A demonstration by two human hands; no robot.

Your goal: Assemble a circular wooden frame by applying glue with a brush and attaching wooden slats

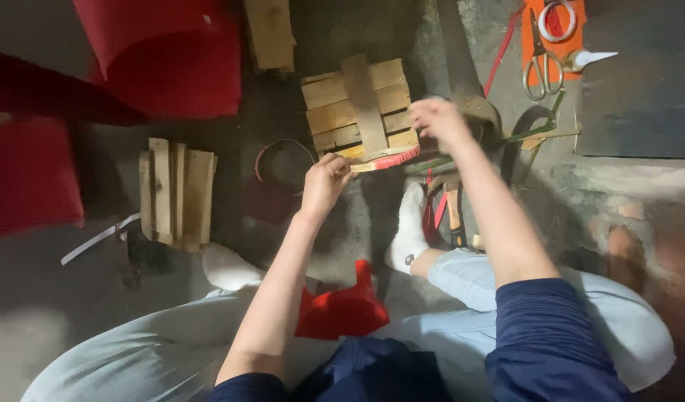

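Observation:
My left hand (326, 181) pinches the near end of a thin strip (385, 160) with a red edge, held level over the floor. My right hand (439, 119) is raised just past the strip's far end, fingers curled; whether it grips anything I cannot tell. Behind both hands sits a small panel of wooden slats (357, 112) with one brown strip laid across it. A red piece of material (342, 309) lies between my knees.
A stack of wooden slats (176, 192) lies to the left. Red cushions (164, 52) fill the upper left. Scissors (537, 63), a tape roll (557, 18) and a glue nozzle (589, 58) lie at the upper right. A handsaw (461, 67) and hand tools (452, 216) lie by my right foot.

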